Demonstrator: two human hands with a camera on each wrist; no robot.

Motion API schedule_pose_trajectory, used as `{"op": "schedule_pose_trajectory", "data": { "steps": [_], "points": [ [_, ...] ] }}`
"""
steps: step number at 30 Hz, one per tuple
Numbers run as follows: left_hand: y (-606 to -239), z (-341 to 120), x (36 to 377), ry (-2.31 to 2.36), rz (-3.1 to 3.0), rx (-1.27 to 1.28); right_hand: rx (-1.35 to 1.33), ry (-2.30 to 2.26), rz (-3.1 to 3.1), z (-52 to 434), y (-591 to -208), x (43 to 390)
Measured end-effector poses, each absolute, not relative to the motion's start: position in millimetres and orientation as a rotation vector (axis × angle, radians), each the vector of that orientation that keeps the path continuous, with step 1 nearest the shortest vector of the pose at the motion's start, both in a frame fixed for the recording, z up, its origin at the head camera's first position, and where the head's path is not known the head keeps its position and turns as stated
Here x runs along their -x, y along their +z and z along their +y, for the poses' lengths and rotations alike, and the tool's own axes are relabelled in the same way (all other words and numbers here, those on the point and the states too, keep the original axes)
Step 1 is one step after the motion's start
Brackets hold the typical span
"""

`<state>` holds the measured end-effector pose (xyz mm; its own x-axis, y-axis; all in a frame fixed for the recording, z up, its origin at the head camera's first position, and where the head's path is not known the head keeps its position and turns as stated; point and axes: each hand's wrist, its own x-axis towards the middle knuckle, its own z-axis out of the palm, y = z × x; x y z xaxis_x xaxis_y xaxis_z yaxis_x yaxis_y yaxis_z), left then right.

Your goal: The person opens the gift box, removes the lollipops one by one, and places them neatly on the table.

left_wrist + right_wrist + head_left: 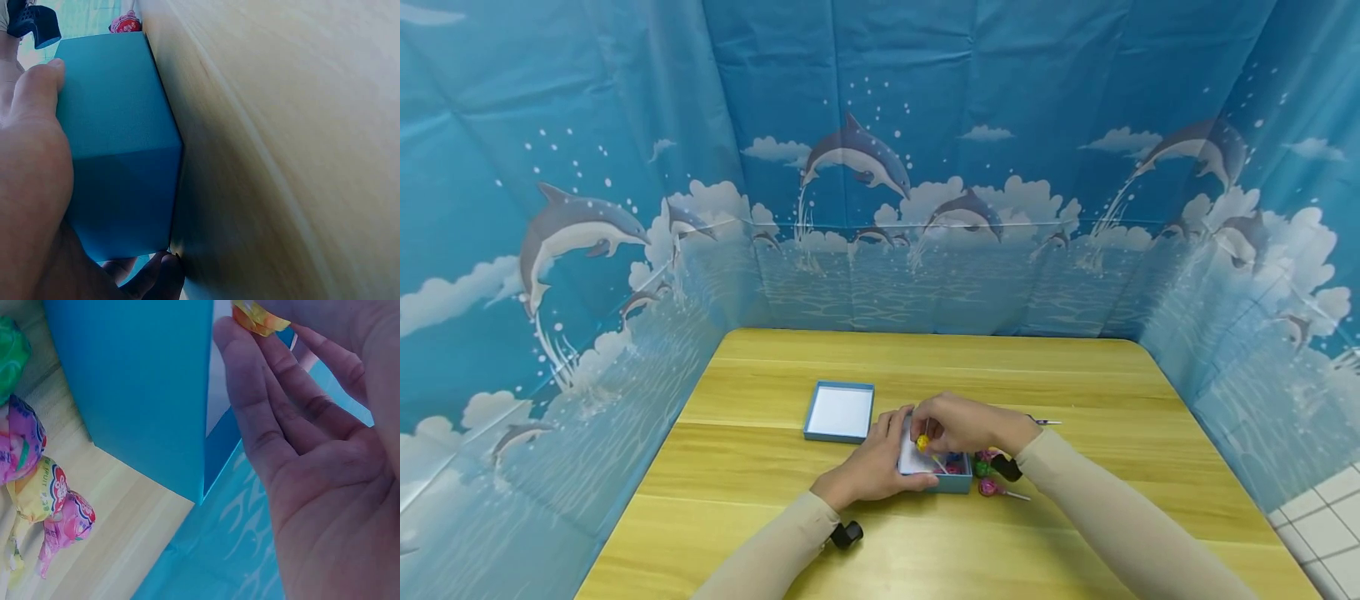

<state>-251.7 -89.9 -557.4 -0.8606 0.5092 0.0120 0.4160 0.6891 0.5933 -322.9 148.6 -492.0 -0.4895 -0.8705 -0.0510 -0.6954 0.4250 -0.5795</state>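
Observation:
A blue box point(953, 483) with a white interior stands on the table, several wrapped lollipops partly visible inside it. My left hand point(874, 467) grips the box from the left, thumb along the near side and fingers round the far side, as the left wrist view of the blue box point(119, 125) also shows. Over the opening, my right hand point(962, 423) pinches a yellow-wrapped lollipop point(922, 442), its stick slanting down toward the near right. Up close, the yellow wrapper point(259, 319) sits between the thumb and fingers of the right hand point(312, 437).
Right of the box lie more lollipops, among them a pink one point(988, 487) and a green one point(982, 468). A shallow blue lid point(841, 412) with a white inside rests to the left. Dolphin-print curtains point(925, 275) enclose the wooden table point(737, 500).

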Motion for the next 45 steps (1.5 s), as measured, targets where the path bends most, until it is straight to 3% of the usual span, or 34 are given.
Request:
{"op": "schedule_pose_trajectory", "data": {
  "steps": [26, 45],
  "points": [
    [-556.9, -87.4, 250.5, 0.884, 2.751, -0.698, 1.435, -1.029, 2.481, 172.0, -495.1, 295.9],
    [-558.3, -85.3, 251.1, 0.898, 2.749, -0.637, 1.406, -1.179, 2.611, 208.5, -488.0, 301.1]
  ]
}}
